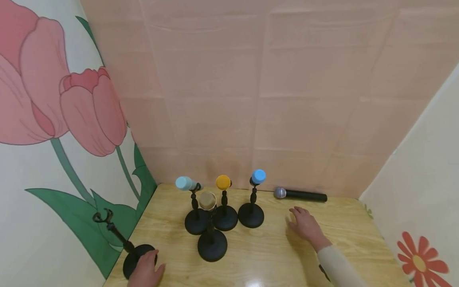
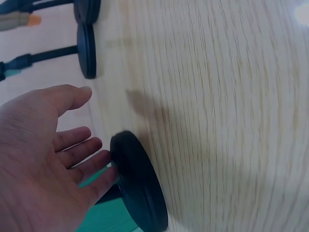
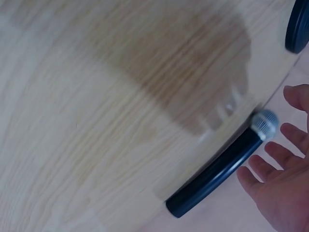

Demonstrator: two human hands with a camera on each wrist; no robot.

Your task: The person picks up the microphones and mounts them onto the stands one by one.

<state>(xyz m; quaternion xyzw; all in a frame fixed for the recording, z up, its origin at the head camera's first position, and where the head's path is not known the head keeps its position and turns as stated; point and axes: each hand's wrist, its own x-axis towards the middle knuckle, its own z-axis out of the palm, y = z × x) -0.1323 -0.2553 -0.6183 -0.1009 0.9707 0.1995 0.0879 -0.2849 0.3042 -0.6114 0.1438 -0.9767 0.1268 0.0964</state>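
Note:
My left hand (image 1: 145, 269) is beside the round black base of a bare desk microphone stand (image 1: 138, 259), whose forked clip leans up to the left. In the left wrist view its fingers lie loosely bent by the base rim (image 2: 137, 183); whether they touch it I cannot tell. My right hand (image 1: 306, 227) hovers over the table with fingers spread and holds nothing. Just beyond it lies a black microphone (image 1: 303, 195) with a silver mesh head, also near the fingers in the right wrist view (image 3: 219, 169).
Several black stands hold round-ended pieces: light teal (image 1: 184, 183), orange (image 1: 223, 182), blue (image 1: 258, 176) and tan (image 1: 207, 200). Their bases stand close together mid-table. A pink-covered wall (image 1: 251, 99) rises behind the wooden table (image 1: 265, 255), with painted walls at both sides.

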